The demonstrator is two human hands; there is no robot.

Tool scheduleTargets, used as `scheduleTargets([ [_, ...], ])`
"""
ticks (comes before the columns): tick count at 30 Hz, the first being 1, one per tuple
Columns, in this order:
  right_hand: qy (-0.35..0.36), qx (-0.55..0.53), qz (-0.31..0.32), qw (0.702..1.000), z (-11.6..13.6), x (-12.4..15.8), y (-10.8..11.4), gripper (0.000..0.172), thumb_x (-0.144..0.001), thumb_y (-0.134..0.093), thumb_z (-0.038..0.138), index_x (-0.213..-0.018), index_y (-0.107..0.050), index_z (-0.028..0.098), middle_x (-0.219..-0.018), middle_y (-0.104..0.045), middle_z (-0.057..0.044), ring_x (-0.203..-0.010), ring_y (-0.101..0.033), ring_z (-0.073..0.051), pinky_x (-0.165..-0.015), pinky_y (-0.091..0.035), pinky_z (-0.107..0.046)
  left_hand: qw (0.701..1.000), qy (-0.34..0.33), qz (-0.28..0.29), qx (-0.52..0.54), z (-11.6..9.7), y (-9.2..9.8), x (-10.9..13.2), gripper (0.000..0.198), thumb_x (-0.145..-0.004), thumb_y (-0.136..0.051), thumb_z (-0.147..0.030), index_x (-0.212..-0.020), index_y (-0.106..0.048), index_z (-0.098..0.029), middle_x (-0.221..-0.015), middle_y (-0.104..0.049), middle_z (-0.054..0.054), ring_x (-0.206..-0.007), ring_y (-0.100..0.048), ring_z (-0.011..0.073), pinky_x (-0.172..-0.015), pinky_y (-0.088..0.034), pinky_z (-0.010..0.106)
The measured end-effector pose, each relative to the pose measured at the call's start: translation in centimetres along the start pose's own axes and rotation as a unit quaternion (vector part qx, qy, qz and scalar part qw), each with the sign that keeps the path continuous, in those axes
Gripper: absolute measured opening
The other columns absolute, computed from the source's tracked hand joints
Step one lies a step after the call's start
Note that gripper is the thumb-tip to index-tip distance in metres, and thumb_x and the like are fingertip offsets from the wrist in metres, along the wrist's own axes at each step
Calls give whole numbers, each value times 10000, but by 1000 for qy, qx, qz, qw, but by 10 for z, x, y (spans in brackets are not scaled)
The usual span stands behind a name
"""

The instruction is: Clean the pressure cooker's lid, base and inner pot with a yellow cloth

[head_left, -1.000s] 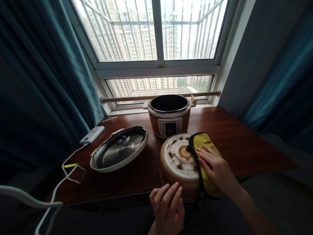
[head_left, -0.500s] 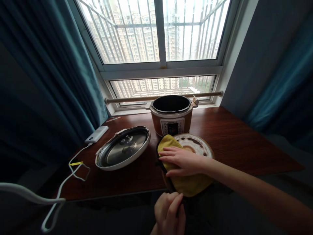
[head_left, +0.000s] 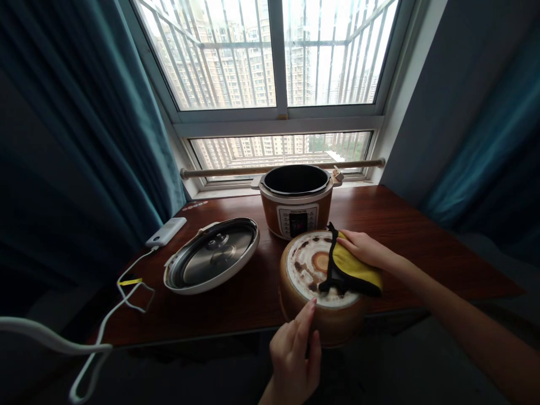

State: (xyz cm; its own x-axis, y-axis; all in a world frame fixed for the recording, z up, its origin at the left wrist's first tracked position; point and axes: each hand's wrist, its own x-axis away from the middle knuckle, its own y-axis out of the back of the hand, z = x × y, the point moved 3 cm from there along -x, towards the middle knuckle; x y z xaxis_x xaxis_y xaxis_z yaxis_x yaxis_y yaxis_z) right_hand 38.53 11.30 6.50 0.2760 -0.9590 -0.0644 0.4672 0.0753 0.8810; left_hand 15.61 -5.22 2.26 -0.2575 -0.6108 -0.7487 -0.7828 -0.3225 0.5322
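Observation:
An upturned brown inner pot [head_left: 312, 315] with a stained, burnt white bottom stands at the near edge of the wooden table [head_left: 422, 242]. My right hand [head_left: 365, 247] presses a yellow cloth with a black edge [head_left: 352, 271] on the right part of the pot's bottom, fingers closed on the cloth. My left hand [head_left: 295, 354] rests against the pot's near side, fingers held together and pointing up.
Behind the pot stands an open brown electric cooker [head_left: 295, 197] by the window. Its lid [head_left: 213, 256] lies upside down to the left. A white power bank [head_left: 166, 232] with a white cable [head_left: 126, 281] lies at the far left. Teal curtains hang on both sides.
My right hand swept the yellow cloth from the pot's left side to its right, uncovering most of the stained bottom. My left hand lifted its fingers along the pot's near side.

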Motion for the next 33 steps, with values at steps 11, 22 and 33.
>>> scheduleTargets([
  [11, -23, 1, -170, 985, 15, 91, -28, 562, -905, -332, 430, -1341, -371, 77, -1406, -360, -148, -1301, -332, -233, -1060, -317, -409, 997, 56, -2, 47, 10, -8, 11, 561, -829, -398, -49, -1367, -282, -161, -1210, -577, 121, -1044, -581, 186, -849, -481, 301],
  [22, 140, 156, -284, 936, 80, 123, -52, 373, -879, -459, 198, -1226, -504, 69, -1288, -509, -140, -1235, -422, -247, -1016, -375, -456, 884, 428, -108, 154, 40, -12, 85, 220, -797, -511, -378, -873, -578, -182, -844, -597, 62, -759, -579, 176, -666, -470, 271],
  [33, 212, 84, -335, 914, 109, 129, -64, 298, -831, -544, 141, -1124, -572, 91, -1138, -616, -141, -1109, -542, -239, -912, -475, -418, 628, 651, 8, 425, 66, -52, 124, 462, -527, -675, -529, -773, -622, -142, -558, -552, 4, -426, -465, 93, -378, -270, 185],
])
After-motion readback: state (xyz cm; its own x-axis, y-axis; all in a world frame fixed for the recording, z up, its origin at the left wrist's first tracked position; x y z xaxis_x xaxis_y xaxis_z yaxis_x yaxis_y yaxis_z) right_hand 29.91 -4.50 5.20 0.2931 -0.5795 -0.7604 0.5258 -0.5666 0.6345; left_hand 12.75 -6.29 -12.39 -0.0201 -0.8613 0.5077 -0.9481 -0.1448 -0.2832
